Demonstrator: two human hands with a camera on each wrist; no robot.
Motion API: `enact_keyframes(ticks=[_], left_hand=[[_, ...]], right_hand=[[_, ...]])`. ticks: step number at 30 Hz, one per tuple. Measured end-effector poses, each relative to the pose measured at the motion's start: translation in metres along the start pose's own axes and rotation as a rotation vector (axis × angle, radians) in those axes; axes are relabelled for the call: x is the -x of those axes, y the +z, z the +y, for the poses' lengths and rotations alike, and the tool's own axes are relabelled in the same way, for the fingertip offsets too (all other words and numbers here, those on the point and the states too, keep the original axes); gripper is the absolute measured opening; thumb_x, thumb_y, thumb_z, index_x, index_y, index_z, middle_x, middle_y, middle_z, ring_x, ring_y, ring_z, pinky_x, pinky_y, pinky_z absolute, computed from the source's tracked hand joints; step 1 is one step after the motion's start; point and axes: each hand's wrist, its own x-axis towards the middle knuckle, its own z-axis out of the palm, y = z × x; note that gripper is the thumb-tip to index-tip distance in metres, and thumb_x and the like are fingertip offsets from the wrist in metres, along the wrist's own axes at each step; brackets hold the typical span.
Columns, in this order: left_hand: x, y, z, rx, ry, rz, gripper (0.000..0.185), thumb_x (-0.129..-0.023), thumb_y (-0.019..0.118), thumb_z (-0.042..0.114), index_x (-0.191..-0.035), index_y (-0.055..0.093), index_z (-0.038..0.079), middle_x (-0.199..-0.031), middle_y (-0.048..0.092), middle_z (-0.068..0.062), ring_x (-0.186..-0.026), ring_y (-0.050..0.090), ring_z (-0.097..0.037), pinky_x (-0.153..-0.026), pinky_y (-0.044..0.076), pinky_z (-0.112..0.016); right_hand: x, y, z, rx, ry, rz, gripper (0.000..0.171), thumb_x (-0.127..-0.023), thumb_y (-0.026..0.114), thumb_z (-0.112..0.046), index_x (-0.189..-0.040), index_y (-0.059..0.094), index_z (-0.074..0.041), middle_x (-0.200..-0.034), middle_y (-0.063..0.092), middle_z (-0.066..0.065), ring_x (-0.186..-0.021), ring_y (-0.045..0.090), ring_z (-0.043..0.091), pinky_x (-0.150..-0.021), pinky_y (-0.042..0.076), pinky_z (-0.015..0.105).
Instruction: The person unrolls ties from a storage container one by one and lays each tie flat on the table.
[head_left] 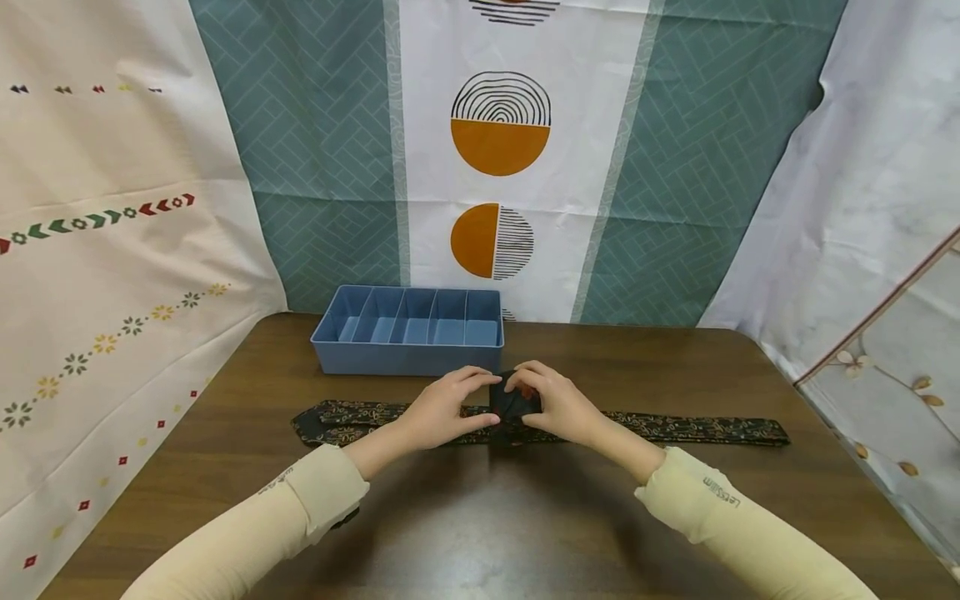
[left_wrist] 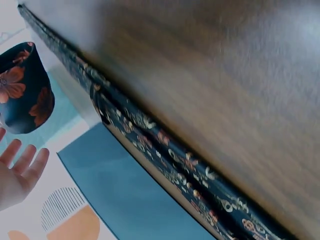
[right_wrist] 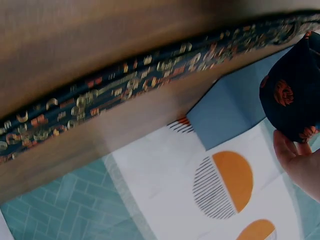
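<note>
A dark rolled necktie [head_left: 507,406] with orange flowers [left_wrist: 41,105] stands between the two hands, in front of the long necktie. My right hand [head_left: 564,408] holds the roll, its fingertips against the flowered cloth [right_wrist: 285,95] in the right wrist view. Curved around the roll's other side, my left hand [head_left: 450,408] has its fingers spread. In the left wrist view those fingers [left_wrist: 26,167] stand apart from the roll; its thumb is not seen there. A black patterned necktie [head_left: 697,428] lies lengthwise across the table, its middle hidden behind the hands.
A blue divided box [head_left: 405,360] stands behind the long necktie, left of the middle. The brown wooden table [head_left: 480,533] ends at a patterned curtain [head_left: 322,150] at the back. White patterned cloths hang at both sides.
</note>
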Motion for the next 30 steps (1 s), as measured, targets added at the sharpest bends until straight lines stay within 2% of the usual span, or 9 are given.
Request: enact_keyframes(ticks=[3,8,19,30], left_hand=[[0.005,0.002,0.005,0.013,0.0,-0.033,0.052,-0.085,0.068,0.038,-0.131,0.057,0.014,-0.133,0.053,-0.008,-0.12,0.053,-0.026,-0.093,0.049,-0.044],[0.013,0.007,0.013,-0.028,0.017,-0.07,0.05,-0.084,0.07,0.038,-0.127,0.059,0.014,-0.131,0.055,-0.007,-0.118,0.055,-0.026,-0.092,0.05,-0.044],[0.027,0.02,0.02,-0.08,0.016,-0.07,0.048,-0.082,0.071,0.039,-0.123,0.06,0.016,-0.125,0.057,-0.004,-0.113,0.058,-0.023,-0.089,0.052,-0.041],[0.034,0.025,0.022,-0.06,-0.008,-0.099,0.049,-0.082,0.071,0.042,-0.123,0.059,0.018,-0.128,0.057,-0.003,-0.114,0.057,-0.022,-0.089,0.052,-0.042]], right_hand=[[0.007,0.003,-0.006,-0.004,-0.006,0.004,0.038,-0.071,0.077,0.003,-0.103,0.061,-0.009,-0.109,0.057,0.007,-0.08,0.049,0.012,-0.067,0.047,0.024],[0.02,0.011,-0.013,-0.008,0.014,-0.003,0.039,-0.069,0.078,0.002,-0.101,0.06,-0.011,-0.107,0.058,0.005,-0.08,0.051,0.01,-0.068,0.049,0.023],[0.036,0.022,-0.021,-0.037,0.042,-0.012,0.039,-0.069,0.079,0.0,-0.101,0.059,-0.011,-0.104,0.057,0.001,-0.081,0.051,0.009,-0.068,0.048,0.022],[0.043,0.028,-0.024,-0.019,0.02,-0.016,0.04,-0.068,0.079,-0.001,-0.101,0.059,-0.012,-0.105,0.057,0.002,-0.078,0.05,0.007,-0.066,0.046,0.02]])
